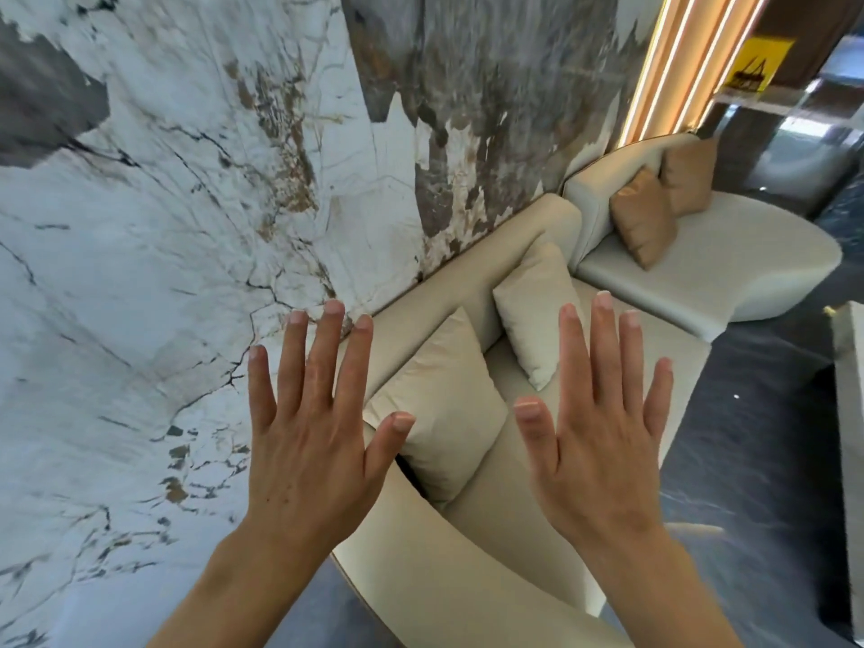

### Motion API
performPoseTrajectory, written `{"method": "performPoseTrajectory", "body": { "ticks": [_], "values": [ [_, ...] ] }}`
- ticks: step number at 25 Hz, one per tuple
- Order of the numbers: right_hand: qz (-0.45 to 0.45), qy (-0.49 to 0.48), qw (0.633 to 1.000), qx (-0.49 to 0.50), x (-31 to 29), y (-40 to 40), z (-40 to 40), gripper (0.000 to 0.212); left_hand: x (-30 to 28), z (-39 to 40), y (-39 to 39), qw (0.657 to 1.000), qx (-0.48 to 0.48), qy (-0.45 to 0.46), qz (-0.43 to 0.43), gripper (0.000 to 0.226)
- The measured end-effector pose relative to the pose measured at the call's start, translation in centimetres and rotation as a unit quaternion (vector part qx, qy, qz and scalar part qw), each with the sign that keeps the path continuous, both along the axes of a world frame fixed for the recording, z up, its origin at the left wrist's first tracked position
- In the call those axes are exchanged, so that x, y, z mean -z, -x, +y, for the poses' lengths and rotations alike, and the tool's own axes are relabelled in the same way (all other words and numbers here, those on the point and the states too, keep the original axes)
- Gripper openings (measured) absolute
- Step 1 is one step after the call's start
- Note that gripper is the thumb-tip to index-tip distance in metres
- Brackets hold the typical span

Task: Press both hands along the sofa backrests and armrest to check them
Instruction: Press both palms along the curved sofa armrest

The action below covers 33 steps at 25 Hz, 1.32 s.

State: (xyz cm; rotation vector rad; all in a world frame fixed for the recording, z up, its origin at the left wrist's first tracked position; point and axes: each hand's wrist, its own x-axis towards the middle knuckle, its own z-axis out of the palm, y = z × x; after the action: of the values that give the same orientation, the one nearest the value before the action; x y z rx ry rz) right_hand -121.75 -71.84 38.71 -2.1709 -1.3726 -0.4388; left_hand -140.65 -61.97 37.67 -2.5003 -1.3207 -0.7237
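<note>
A cream sofa runs along the marble wall, its backrest [472, 268] against the wall and its rounded armrest [435, 586] nearest me. Two cream cushions [444, 409] lean on the seat. My left hand [308, 441] is held flat in the air, fingers spread, in front of the wall and the backrest's near end. My right hand [603, 437] hovers the same way above the seat. Neither hand touches the sofa and both hold nothing.
A pale grey sofa section [729, 268] with two tan cushions [645, 217] stands further right. The marble wall [187, 226] fills the left. Dark glossy floor [766, 460] lies to the right, with lit vertical strips [678, 63] beyond.
</note>
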Motion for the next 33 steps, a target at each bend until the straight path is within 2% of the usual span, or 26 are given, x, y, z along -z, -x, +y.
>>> {"method": "performPoseTrajectory", "body": {
  "ticks": [8, 16, 26, 33],
  "values": [
    [-0.017, 0.019, 0.985, 0.170, 0.2, 8.7, 2.4, 0.078, 1.3, 7.9, 4.8, 0.988, 0.155, 0.013, 0.001, 0.074],
    [-0.026, 0.036, 0.958, 0.283, -0.6, 14.8, -0.9, 0.076, 1.4, 8.8, 6.3, 0.965, 0.261, 0.019, -0.014, 0.073],
    [-0.026, 0.014, 0.953, 0.301, 0.0, 21.1, -6.5, 0.076, 0.2, 3.5, 12.2, 0.959, 0.284, 0.015, 0.009, 0.075],
    [-0.016, 0.028, 0.959, 0.282, 0.3, 25.8, -5.7, 0.075, 0.7, 3.6, 17.2, 0.962, 0.273, 0.020, 0.014, 0.072]
  ]
}}
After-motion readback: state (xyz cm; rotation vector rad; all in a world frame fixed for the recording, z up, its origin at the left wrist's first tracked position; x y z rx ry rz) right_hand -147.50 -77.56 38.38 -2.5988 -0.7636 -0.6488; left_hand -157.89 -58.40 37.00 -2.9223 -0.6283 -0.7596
